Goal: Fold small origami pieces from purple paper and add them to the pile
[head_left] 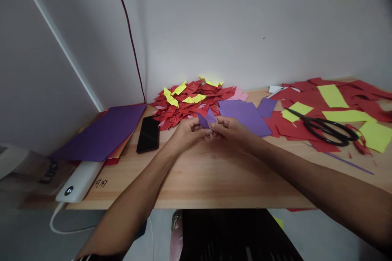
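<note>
Between my two hands, above the middle of the wooden table, is a small folded piece of purple paper (pixel 207 119) with pointed corners standing up. My left hand (pixel 192 130) pinches its left side, and my right hand (pixel 227 127) pinches the right side. The fingertips of both hands nearly meet and hide the lower part of the fold. Just behind lies a heap of folded red paper pieces (pixel 171 119) with a few yellow ones on top. Flat purple paper sheets (pixel 245 115) lie right behind my right hand.
A black phone (pixel 148 134) lies left of my hands. Farther left, large purple sheets (pixel 104 134) rest partly over a white power bank (pixel 80 181) with a cable. At right, black scissors (pixel 326 127) and a red-handled tool (pixel 361 140) lie among red and yellow paper scraps (pixel 333 96).
</note>
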The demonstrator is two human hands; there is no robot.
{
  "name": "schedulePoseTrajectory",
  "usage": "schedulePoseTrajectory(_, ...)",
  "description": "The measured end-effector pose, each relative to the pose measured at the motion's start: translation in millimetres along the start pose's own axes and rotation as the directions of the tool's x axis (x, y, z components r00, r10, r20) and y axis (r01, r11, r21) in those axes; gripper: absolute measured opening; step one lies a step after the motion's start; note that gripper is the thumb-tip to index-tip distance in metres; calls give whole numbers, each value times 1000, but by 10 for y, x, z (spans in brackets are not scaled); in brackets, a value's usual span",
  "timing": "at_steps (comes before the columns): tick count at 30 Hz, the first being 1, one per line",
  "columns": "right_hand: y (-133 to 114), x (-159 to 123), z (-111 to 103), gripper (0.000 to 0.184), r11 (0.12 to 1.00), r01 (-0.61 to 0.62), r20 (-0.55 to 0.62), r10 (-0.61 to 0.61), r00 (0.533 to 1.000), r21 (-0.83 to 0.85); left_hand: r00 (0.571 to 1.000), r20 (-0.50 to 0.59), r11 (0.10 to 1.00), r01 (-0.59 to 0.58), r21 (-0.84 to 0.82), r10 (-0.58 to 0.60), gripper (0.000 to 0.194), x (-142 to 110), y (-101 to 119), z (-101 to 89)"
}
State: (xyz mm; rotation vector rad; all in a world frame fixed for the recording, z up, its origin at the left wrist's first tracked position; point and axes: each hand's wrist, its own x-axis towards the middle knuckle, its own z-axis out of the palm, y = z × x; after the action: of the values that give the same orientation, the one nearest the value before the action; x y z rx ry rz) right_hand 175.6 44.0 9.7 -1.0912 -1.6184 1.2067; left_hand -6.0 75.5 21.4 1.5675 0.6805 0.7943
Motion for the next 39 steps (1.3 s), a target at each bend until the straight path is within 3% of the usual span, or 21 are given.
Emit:
schedulePoseTrajectory(7, 23, 10, 32, 28, 999, 5, -67, -7, 998, -36, 994, -107, 996, -36, -83, 27, 30, 18, -100, 91)
schedulePoseTrajectory(12, 50, 21, 60, 28, 998, 2, -122, -10, 992, -67, 980, -196, 968, -7, -252, -44, 34, 25, -184, 140)
schedulePoseTrajectory(23, 34, 2, 125, 27, 1000, -15, -111, 13, 994, -14, 984, -153, 936, 32, -352, -92, 33, 17, -158, 145)
schedulePoseTrajectory(29, 85, 2, 161, 25, 1000, -12, -123, 10, 992, -16, 980, -180, 923, 6, -384, -82, 45, 10, -134, 147)
schedulePoseTrajectory(34, 107, -19, 174, 26, 998, 2, -159, -11, 987, -60, 979, -190, 934, -2, -357, -70, 51, 4, -111, 160)
schedulePoseTrajectory(39, 99, -16, 184, 26, 999, -7, -175, 0, 984, -39, 982, -175, 942, 14, -337, -77, 45, 11, -116, 160)
